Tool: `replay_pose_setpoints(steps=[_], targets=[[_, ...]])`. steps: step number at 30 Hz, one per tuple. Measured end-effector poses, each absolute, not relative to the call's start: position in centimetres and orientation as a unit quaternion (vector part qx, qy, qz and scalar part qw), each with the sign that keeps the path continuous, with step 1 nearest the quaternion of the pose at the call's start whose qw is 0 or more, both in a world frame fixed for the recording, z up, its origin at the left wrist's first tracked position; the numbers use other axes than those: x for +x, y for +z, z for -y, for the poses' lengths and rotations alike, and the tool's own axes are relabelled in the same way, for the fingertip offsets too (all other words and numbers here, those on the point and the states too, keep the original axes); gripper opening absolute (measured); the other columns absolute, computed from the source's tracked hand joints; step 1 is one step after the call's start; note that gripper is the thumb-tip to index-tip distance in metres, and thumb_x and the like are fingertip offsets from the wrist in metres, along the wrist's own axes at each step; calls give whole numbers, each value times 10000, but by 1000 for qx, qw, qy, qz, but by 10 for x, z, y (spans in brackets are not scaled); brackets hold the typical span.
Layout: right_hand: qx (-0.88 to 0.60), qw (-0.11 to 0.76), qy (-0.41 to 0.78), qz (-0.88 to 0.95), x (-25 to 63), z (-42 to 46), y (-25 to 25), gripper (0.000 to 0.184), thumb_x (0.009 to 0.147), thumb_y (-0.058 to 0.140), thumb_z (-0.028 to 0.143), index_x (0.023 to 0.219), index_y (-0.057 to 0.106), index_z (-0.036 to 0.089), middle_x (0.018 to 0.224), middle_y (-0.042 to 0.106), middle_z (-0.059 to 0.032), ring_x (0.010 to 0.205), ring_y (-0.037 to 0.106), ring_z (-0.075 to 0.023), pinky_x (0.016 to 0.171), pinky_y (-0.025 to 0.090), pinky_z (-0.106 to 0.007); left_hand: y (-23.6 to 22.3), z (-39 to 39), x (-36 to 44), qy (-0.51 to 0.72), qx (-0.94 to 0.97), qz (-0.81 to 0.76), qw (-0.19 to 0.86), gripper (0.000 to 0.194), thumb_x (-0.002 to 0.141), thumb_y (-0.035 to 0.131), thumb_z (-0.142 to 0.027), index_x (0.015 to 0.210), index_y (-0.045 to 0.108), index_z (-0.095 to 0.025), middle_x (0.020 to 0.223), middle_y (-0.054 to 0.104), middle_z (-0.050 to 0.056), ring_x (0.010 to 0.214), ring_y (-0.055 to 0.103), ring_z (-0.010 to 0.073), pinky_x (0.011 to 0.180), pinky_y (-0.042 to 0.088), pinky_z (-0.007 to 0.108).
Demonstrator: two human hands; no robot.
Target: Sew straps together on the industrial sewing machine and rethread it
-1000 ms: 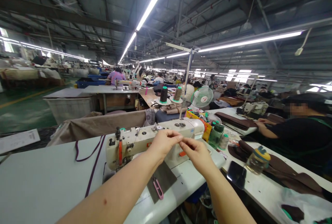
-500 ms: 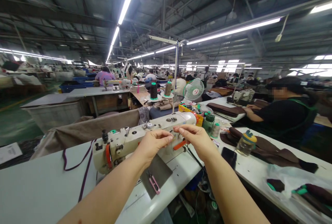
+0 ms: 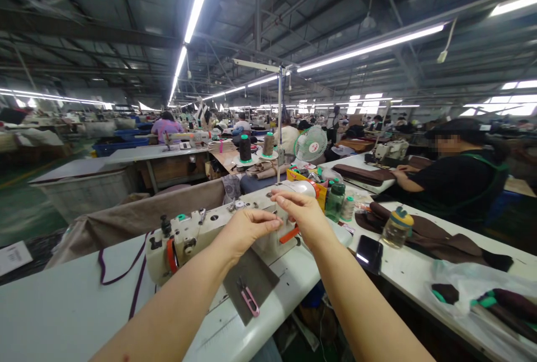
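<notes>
Both my hands are raised above a cream sewing machine [image 3: 201, 230], close together near its right end. My left hand [image 3: 247, 233] is closed in a pinch, thumb against forefinger; whatever lies in it is too small to name. Just up and to the right, my right hand [image 3: 302, 216] also pinches, with its fingertips pointing left over the left fingertips. An orange lever [image 3: 289, 234] on the machine shows below the right hand. On the white machine table [image 3: 222, 325], pink thread snips [image 3: 250, 299] rest on a flat grey-brown fabric piece [image 3: 264, 278].
A dark purple strip [image 3: 138, 289] trails over the table's left side. Black and tan thread cones [image 3: 245, 149] stand behind the machine. Right of me are a green jar [image 3: 335, 201], a phone [image 3: 369, 254], a yellow-lidded bottle [image 3: 397, 227] and a seated co-worker [image 3: 457, 183].
My right hand has shifted up and left, its fingertips now higher over the left ones. The left hand keeps its pinch. The whole view has moved slightly.
</notes>
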State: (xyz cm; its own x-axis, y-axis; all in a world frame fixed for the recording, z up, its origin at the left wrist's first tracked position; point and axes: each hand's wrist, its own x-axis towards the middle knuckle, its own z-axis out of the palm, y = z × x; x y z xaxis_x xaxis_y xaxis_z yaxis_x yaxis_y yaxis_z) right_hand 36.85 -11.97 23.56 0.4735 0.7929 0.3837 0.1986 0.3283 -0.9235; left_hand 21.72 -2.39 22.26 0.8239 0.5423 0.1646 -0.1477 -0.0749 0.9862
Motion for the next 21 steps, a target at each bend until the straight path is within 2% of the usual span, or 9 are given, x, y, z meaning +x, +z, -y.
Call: replay_pose_setpoints(steps=[3, 5, 9, 13, 18, 21], targets=[[-544, 701, 182, 424, 374, 116, 235, 341, 770, 817, 533, 940, 847, 239, 1201, 768, -83, 803, 660, -193, 539, 401, -266, 228, 24, 214, 269, 681, -158, 663, 485, 545, 979, -561, 829, 855, -188, 857, 791, 90, 839, 676, 232, 914, 514, 374], [-547, 704, 175, 417, 375, 115, 234, 358, 768, 815, 541, 956, 846, 238, 1182, 770, -86, 778, 652, -186, 526, 381, -261, 230, 25, 212, 266, 680, -162, 664, 502, 532, 979, -580, 821, 854, -190, 822, 780, 82, 802, 657, 213, 891, 509, 362], [-542, 705, 176, 421, 375, 113, 230, 342, 773, 809, 524, 951, 845, 234, 1144, 784, -87, 880, 683, -227, 578, 446, -278, 233, 25, 210, 260, 680, -169, 665, 526, 507, 985, -598, 816, 853, -193, 820, 774, 76, 772, 633, 190, 868, 495, 349], [-545, 706, 174, 418, 376, 111, 227, 355, 780, 800, 525, 971, 841, 227, 1097, 794, -89, 901, 691, -251, 621, 501, -308, 233, 24, 210, 258, 678, -177, 665, 539, 503, 987, -603, 824, 853, -192, 873, 784, 85, 770, 630, 185, 860, 488, 346], [-555, 701, 168, 414, 381, 108, 222, 391, 778, 788, 544, 983, 831, 213, 1074, 794, -94, 861, 687, -239, 594, 484, -294, 230, 22, 210, 258, 677, -179, 666, 544, 507, 989, -604, 831, 853, -189, 833, 772, 77, 762, 615, 175, 841, 473, 333], [-577, 674, 163, 431, 383, 110, 221, 415, 816, 733, 541, 1057, 799, 210, 1074, 784, -91, 816, 685, -222, 556, 451, -281, 229, 21, 211, 263, 675, -180, 665, 540, 521, 987, -597, 843, 853, -185, 844, 770, 82, 752, 599, 168, 795, 459, 322]])
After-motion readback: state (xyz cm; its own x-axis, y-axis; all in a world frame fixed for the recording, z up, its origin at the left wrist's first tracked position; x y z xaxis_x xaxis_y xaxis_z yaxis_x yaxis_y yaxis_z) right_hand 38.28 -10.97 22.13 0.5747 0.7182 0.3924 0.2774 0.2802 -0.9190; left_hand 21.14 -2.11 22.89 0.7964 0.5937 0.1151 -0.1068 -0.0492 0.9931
